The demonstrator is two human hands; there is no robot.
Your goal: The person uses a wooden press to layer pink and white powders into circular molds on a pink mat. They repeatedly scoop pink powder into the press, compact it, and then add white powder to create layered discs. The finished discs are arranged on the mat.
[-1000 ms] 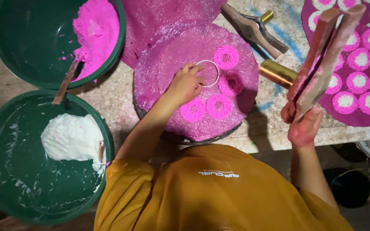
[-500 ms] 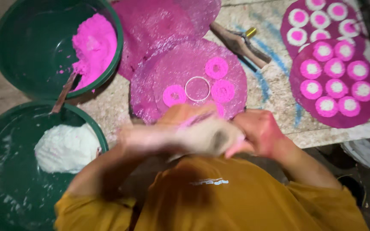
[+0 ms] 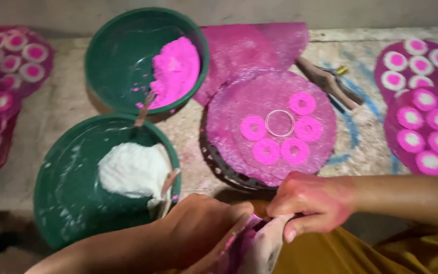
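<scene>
My left hand [image 3: 204,228] and my right hand [image 3: 310,200] meet low in the head view, both gripping a pale, pink-stained bag [image 3: 257,248] held close to my body. Just beyond them lies a round pink-dusted disc [image 3: 229,101] bearing several pink powder rings [image 3: 266,150] and a thin metal ring mould [image 3: 280,123] in their middle. Neither hand touches the disc.
A green bowl of pink powder [image 3: 122,61] stands at the back, a green bowl of white powder [image 3: 67,187] with a stick in front of it. Boards of pink-and-white discs [image 3: 422,116] lie at right and left [image 3: 1,76]. A dark tool [image 3: 328,83] lies beside the disc.
My left hand left the ring mould on the disc and my right hand lowered its long bag. Both came together at my lap on the bag. The view shifted left.
</scene>
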